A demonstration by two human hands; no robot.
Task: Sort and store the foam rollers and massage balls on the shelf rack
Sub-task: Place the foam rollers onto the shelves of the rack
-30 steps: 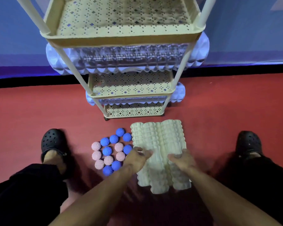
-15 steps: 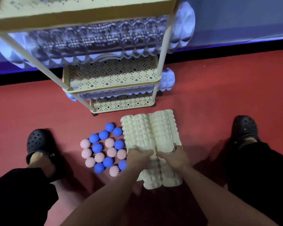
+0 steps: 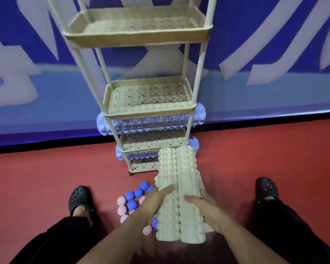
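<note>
Two cream foam rollers [image 3: 177, 195] lie side by side, lengthwise away from the person, lifted above the red floor [image 3: 46, 178] and held between both hands. The left hand [image 3: 152, 201] presses against the left roller's side, fingers [image 3: 167, 188] stretched fairly straight along its ridges. The right hand [image 3: 202, 205] cups the right roller from the other side, thumb across the top and the rest of its fingers wrapped round the far side. A third cream roller [image 3: 208, 227] shows partly under the right hand.

Blue and pink spiky massage balls [image 3: 131, 201] sit in a cluster on the floor just left of the rollers, partly hidden by the left forearm. The beige shelf rack [image 3: 151, 109] stands straight ahead against the blue wall; pale purple foam rollers [image 3: 198, 115] lie across two of its lower tiers, ends sticking out. Black clogs [image 3: 79, 199] flank the scene
</note>
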